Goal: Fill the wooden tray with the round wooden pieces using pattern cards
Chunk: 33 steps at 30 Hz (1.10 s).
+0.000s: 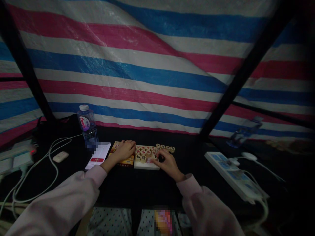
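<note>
A pale shallow box [145, 165] of round wooden game pieces [145, 152] sits on the dark table, with a few more pieces [165, 147] lying just behind it. My left hand [125, 150] rests palm down on the orange-printed lid [127, 161] beside the box, fingers curled at the box's left edge. My right hand [167, 163] lies at the box's right end, fingers bent and touching the pieces; whether it grips one is hidden.
A phone [97, 155] with a lit screen lies left of the box, behind it a water bottle [87, 126]. White cables [49, 157] and a small white case [60, 156] lie far left. A power strip [232, 175] lies right, a second bottle [244, 132] behind it. Striped tarp behind.
</note>
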{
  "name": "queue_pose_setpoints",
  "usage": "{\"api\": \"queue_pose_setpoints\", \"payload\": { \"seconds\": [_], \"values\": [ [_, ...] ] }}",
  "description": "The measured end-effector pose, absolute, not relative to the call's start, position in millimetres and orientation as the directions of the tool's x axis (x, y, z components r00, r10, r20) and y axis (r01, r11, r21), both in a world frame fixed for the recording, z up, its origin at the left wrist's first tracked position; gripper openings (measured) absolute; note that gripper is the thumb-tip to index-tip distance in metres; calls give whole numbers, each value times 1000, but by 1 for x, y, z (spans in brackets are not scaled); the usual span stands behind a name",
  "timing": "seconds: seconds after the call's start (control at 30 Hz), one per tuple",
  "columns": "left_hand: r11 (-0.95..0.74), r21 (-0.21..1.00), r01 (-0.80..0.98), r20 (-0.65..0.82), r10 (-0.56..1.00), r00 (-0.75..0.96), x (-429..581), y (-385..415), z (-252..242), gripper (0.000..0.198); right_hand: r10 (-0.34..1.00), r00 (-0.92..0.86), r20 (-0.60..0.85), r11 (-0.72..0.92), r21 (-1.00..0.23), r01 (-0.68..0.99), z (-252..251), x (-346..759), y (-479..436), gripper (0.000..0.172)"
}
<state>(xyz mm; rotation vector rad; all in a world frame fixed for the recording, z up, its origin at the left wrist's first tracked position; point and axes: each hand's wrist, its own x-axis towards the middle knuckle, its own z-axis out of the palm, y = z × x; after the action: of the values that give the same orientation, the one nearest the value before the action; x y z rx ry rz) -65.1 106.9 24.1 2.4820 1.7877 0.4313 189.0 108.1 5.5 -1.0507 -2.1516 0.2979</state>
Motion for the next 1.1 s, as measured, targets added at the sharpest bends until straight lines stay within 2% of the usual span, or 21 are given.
{"api": "queue_pose_setpoints", "payload": {
  "seconds": [0.3,0.47,0.57,0.73,1.1],
  "values": [
    [-323,194,926,192,938,287,-65,108,24,32,730,-507,459,684,-482,548,8,185,104,26],
    [-326,196,925,188,938,291,-65,106,26,34,697,-537,476,717,-433,547,16,186,99,22],
    [-327,196,924,184,938,293,-65,105,27,35,675,-562,478,738,-434,517,21,187,97,26],
    [-333,194,923,178,937,300,-65,105,28,35,651,-652,389,748,-475,463,24,188,96,34],
    [-322,208,924,183,941,286,-65,104,29,36,649,-650,394,752,-462,471,21,187,96,26]
  ]
}}
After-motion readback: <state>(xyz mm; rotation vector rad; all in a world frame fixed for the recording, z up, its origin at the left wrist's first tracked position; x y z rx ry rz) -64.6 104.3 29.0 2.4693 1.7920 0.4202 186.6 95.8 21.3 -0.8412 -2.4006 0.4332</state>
